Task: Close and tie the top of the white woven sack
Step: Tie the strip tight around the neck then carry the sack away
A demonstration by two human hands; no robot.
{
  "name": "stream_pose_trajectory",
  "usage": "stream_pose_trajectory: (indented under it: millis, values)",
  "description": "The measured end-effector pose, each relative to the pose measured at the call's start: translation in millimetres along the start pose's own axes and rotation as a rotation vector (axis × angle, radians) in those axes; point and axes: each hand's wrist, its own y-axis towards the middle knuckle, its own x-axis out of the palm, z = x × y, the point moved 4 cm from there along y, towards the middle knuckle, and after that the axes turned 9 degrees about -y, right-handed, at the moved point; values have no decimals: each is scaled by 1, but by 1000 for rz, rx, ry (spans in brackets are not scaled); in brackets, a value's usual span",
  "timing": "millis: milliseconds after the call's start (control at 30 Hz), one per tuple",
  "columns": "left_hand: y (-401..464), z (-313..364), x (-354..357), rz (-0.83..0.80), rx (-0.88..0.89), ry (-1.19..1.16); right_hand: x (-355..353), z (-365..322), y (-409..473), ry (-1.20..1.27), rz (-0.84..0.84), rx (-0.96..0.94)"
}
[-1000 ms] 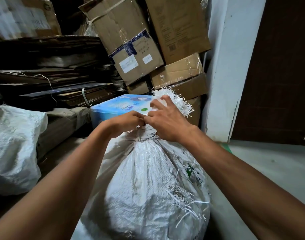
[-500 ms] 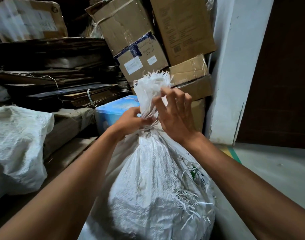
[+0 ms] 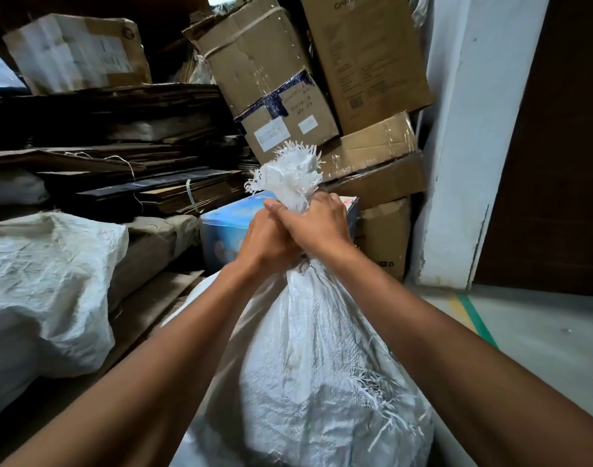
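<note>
Since a moment ago my right hand has closed from splayed fingers into a fist around the gathered neck of the white woven sack. My left hand grips the same neck just below, touching the right. The frayed top sprouts at twelve o'clock. The sack stands between my forearms; cardboard boxes lean behind.

This looks like a storeroom or warehouse corner. Worn cardboard boxes are stacked crookedly in the upper middle of the frame, some with tape and labels. Flattened cardboard lies in tied bundles at the left. A filled woven sack rests at lower left. The concrete floor at right carries painted lines.
</note>
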Motion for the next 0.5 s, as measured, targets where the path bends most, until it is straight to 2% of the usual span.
stream_pose_trajectory:
  millis: [133,200,267,367,433,500]
  values:
    - [-2,-1,-13,-71,72,-92,-1,7,15,-29,59,20]
    - [-4,-7,-22,-71,-66,-290,0,19,20,17,33,49]
    - [-5,-23,-27,-32,-236,-539,5,30,18,242,-30,99]
    - [-6,-39,-31,64,-325,-643,11,38,17,500,-122,97]
    - [-8,-40,-27,53,-423,-814,10,32,10,564,-184,105]
    - [-6,-35,-20,-10,-441,-1007,11,32,11,584,-220,116]
